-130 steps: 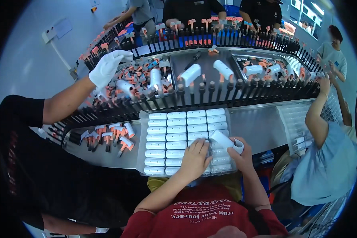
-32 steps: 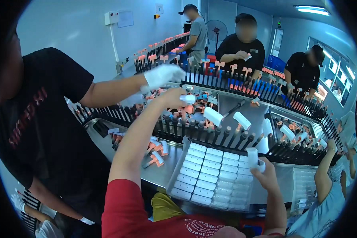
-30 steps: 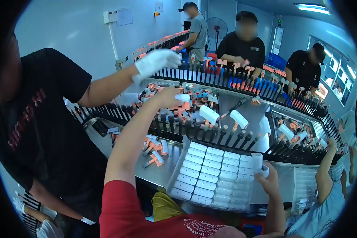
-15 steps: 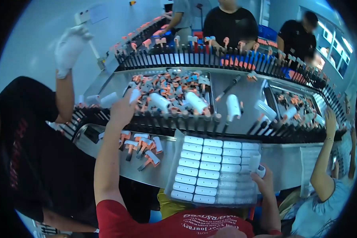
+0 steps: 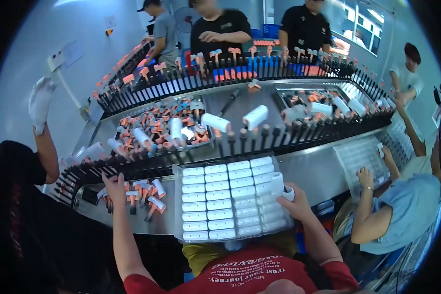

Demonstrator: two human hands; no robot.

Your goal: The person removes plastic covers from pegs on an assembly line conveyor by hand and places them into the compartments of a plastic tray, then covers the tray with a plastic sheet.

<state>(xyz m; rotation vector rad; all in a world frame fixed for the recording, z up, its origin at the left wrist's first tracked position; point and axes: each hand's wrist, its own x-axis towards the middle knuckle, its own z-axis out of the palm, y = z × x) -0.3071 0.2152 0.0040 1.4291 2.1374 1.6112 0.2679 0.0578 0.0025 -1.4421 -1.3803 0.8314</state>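
Shells (image 5: 277, 183) of curved white plastic, gripped in the right hand (image 5: 295, 203), appear light, stiff, slippery, best held along their sides; the left hand (image 5: 114, 188) has spread fingers.

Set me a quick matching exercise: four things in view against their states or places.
1. left hand
2. right hand
3. tray
4. black rod

A. lying on the metal top
B. holding white shells
C. clear plastic, partly filled
D. beside loose T-shaped parts

Pairs: 1-D, 2-B, 3-C, 4-A
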